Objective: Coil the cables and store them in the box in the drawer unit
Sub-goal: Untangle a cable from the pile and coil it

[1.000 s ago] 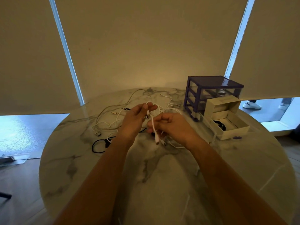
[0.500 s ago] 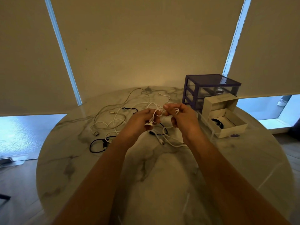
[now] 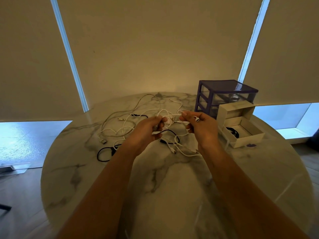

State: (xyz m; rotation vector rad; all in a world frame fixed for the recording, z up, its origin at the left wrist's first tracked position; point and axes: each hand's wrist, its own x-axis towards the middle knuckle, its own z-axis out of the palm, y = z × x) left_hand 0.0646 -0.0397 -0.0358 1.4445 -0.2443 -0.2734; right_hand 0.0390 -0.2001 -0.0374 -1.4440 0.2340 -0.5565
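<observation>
Both hands have drawn a little apart since half a second ago, pulling a short run of white cable (image 3: 170, 118) between them. The left hand (image 3: 146, 131) has its fingers (image 3: 159, 120) curled round a bunched loop of that cable, thumb on top. The right hand (image 3: 201, 127) pinches the other end between thumb and forefinger, and a small white plug (image 3: 197, 119) sticks out at the knuckles.

Under the hands, a black cable (image 3: 170, 133) and the slack of a white one lie on the marble tabletop (image 3: 172, 187). At ten o'clock from the left hand sprawls a loose tangle of white and grey cables (image 3: 124, 125), one ending in a USB plug (image 3: 103, 141). At eight o'clock lies a small black cable loop (image 3: 105, 153).

At three o'clock from the right hand an open white box (image 3: 245, 133) sits in a pulled-out clear drawer, with a dark coiled cable (image 3: 233, 132) already inside against its left wall. Behind it, at one o'clock, stands the purple-framed drawer unit (image 3: 224, 94). Roller blinds (image 3: 155, 40) hang behind the tabletop.
</observation>
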